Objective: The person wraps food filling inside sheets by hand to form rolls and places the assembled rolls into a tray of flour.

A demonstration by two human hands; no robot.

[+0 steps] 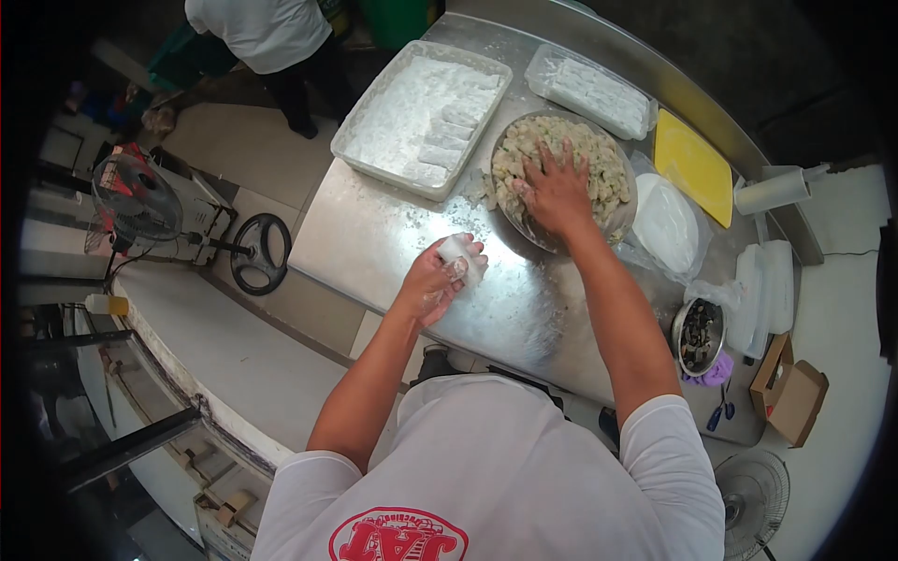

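My left hand (434, 286) is closed around a small white wrapper (456, 251), held above the front edge of the steel table (365, 229). Whether anything lies inside the wrapper I cannot make out. My right hand (559, 194) rests with spread fingers on a pale, chunky filling (599, 154), which fills a wide round metal bowl (529, 241). Left of the bowl, a white plastic tray (391, 185) contains white powder and a row of flour-coated rolls (450, 140). A white round stack in a plastic bag (666, 224) lies right of the bowl.
Behind the bowl stand a clear container (599, 93) of floury pieces and a yellow board (694, 166). A smaller bowl of dark pieces (699, 335), blue scissors (720, 408) and an open cardboard box (793, 393) are at right. Another person (267, 42) stands beyond the table.
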